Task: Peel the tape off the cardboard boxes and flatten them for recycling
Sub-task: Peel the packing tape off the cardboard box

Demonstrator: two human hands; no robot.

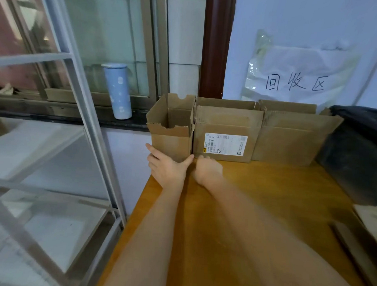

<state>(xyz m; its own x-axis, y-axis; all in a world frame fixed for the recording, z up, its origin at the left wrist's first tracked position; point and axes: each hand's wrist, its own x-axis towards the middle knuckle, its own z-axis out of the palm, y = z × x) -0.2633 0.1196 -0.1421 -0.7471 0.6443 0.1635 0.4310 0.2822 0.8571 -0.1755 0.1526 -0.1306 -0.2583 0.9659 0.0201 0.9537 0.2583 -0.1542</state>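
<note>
Three brown corrugated cardboard boxes stand in a row along the far edge of the orange wooden table [266, 199]. The small open-topped cardboard box [172, 129] stands upright at the far left corner, its top flaps raised, two of them with a half-round notch. Touching its right side is the wider brown box with a white shipping label [226, 133] on its near face, flaps up. Just beside that one, toward the right, stands the plain brown cardboard box [290, 133], also open.

Handwritten "回收区" stands on the wall sheet [296, 82]; box label [225, 144] illegible.
</note>
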